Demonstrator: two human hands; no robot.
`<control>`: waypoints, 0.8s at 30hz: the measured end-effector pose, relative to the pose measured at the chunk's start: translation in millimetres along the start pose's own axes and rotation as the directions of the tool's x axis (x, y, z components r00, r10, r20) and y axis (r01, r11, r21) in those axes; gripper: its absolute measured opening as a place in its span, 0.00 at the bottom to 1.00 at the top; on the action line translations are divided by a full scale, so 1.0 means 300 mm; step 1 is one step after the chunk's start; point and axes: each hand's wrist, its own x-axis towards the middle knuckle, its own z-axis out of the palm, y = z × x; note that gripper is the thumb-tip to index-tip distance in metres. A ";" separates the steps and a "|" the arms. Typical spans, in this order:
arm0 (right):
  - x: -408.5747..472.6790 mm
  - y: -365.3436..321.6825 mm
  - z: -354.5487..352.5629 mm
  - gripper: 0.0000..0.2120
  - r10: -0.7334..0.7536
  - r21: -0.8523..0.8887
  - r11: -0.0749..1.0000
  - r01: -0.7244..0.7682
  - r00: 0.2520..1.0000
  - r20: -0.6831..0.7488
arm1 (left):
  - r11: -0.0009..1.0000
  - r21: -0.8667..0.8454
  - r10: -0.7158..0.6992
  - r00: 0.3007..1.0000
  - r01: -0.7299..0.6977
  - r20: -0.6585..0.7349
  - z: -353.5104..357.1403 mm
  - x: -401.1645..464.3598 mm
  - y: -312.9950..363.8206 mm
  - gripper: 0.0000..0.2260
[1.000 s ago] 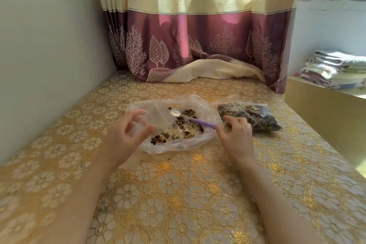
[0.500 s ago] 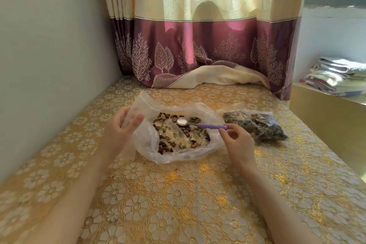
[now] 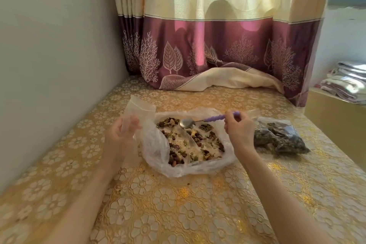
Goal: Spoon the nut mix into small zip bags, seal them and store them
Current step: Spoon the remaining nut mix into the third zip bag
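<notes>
My left hand (image 3: 122, 134) is up off the tabletop (image 3: 178, 204), fingers curled round a small clear zip bag (image 3: 139, 111) that stands upright, mouth up; my right hand (image 3: 240, 128) pinches the purple handle of the spoon (image 3: 206, 121). The spoon lies nearly level, long axis left-right, its metal bowl pointing left over the nut mix (image 3: 190, 142). That mix sits on an opened plastic bag (image 3: 154, 144) mid-tabletop, with a filled bag (image 3: 281, 138) beside it toward the right edge.

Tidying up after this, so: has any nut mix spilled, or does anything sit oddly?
A few small dark crumbs lie on the tablecloth just in front of the open nut mix bag, apparently stray bits. The curtain hem also lies bunched on the tabletop. Nothing else stands out.
</notes>
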 end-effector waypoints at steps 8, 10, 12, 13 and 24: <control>-0.020 -0.037 0.068 0.06 -0.391 -0.182 0.882 0.435 0.891 0.232 | 0.999 0.050 0.006 0.999 -0.008 0.042 0.028 -0.006 -0.016 0.26; -0.023 -0.028 0.077 0.03 -0.431 -0.151 0.862 0.484 0.856 0.286 | 0.999 0.025 -0.026 0.998 0.025 0.057 0.029 -0.010 -0.025 0.25; -0.027 -0.020 0.083 0.04 -0.445 -0.139 0.853 0.503 0.840 0.310 | 0.999 -0.006 -0.049 0.997 0.050 0.067 0.030 -0.012 -0.033 0.24; -0.030 -0.017 0.086 0.05 -0.433 -0.138 0.861 0.489 0.848 0.305 | 0.998 -0.015 -0.057 0.996 0.058 0.067 0.030 -0.013 -0.035 0.24; -0.033 -0.002 0.107 0.14 -0.013 0.087 0.996 -0.004 0.979 0.201 | 0.994 -0.040 -0.101 0.991 0.104 0.085 0.035 -0.011 -0.040 0.27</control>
